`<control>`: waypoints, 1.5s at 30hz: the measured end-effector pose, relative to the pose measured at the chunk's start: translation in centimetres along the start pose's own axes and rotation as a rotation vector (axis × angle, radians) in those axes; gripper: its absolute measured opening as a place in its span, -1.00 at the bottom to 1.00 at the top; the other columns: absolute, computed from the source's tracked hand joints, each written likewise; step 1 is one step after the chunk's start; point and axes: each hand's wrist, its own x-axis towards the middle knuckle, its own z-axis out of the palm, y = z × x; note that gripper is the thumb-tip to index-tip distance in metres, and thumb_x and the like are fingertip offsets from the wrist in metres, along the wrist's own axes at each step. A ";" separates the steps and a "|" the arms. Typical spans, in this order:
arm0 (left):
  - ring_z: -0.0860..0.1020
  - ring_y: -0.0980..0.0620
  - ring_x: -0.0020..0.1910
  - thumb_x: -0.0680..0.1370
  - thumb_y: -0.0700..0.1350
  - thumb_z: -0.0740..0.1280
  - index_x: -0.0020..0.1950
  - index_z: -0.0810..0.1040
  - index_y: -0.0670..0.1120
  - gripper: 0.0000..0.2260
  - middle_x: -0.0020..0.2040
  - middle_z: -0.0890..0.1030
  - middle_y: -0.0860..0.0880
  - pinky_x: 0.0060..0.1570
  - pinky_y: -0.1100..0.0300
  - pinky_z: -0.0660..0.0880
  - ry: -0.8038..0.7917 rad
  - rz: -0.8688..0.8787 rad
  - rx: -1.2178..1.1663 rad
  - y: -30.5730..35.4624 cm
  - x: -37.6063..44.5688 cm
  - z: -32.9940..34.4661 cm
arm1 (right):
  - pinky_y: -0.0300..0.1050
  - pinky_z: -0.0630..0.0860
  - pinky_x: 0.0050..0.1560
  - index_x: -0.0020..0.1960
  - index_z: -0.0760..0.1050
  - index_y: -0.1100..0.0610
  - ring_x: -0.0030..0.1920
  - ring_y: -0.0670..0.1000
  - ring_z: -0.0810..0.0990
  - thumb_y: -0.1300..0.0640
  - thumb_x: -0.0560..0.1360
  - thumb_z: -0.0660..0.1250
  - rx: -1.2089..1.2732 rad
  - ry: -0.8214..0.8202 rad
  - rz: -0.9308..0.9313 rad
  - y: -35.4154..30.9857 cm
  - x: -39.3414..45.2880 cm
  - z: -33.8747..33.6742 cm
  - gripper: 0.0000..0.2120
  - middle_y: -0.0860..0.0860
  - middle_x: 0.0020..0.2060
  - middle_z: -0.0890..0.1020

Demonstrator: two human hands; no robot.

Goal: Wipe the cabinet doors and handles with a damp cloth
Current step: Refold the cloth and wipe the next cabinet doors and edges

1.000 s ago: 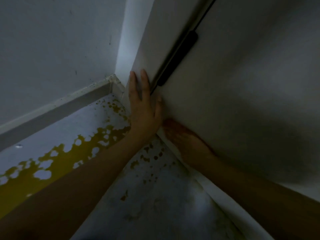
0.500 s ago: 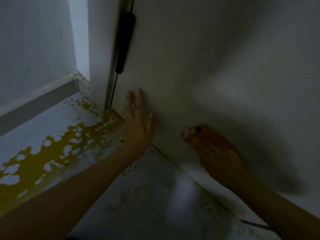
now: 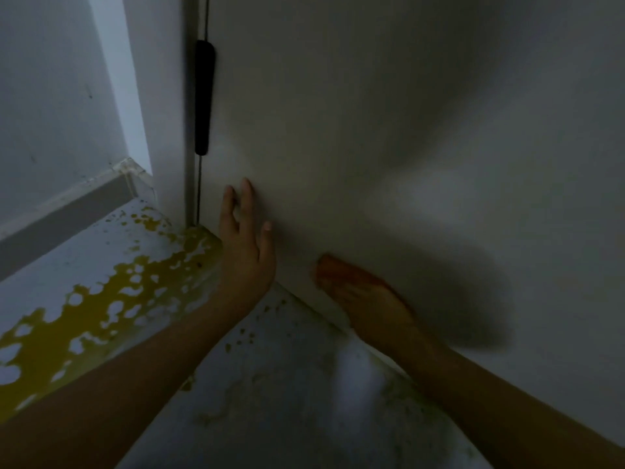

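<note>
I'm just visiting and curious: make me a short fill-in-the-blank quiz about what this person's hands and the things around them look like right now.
1. The left hand lies flat with straight fingers against the pale cabinet ____.
2. The long black handle runs ____, above the left hand.
3. The right hand presses an ____-coloured cloth to the pale cabinet door.
4. The blotchy stain on the white floor is ____.

Missing words: door; vertically; orange; yellow
</note>
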 end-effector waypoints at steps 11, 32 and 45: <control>0.10 0.09 0.49 0.62 -0.01 0.03 0.55 0.06 -0.11 -0.50 0.49 0.08 0.00 0.50 0.11 0.06 0.088 -0.090 -0.120 -0.2 0.3 0.5 | -0.01 -0.24 0.51 0.53 0.00 0.21 0.48 0.10 0.12 0.14 0.51 0.04 0.144 0.332 0.445 6.4 6.5 -5.0 -0.39 -0.02 0.46 0.28; 0.21 -0.12 0.49 0.63 -0.04 0.02 0.53 0.10 -0.10 -0.54 0.52 0.16 -0.12 0.38 -0.23 0.25 0.068 -0.097 -0.190 -3.6 2.0 -1.7 | 0.40 -0.55 0.20 0.36 -0.40 0.46 0.42 0.36 -0.23 -0.08 0.62 -0.08 -0.085 -0.009 0.158 2.4 12.4 -3.6 -0.26 0.32 0.39 -0.29; 0.13 -0.02 0.51 0.64 -0.12 0.04 0.51 0.19 -0.20 -0.56 0.53 0.14 -0.19 0.47 0.27 0.02 -0.018 0.056 -0.011 -5.4 2.3 -3.0 | 0.17 -0.33 0.44 0.47 -0.03 0.37 0.49 0.18 0.05 0.11 0.60 -0.16 -0.123 0.043 0.077 2.8 11.9 -3.3 -0.48 0.19 0.49 0.03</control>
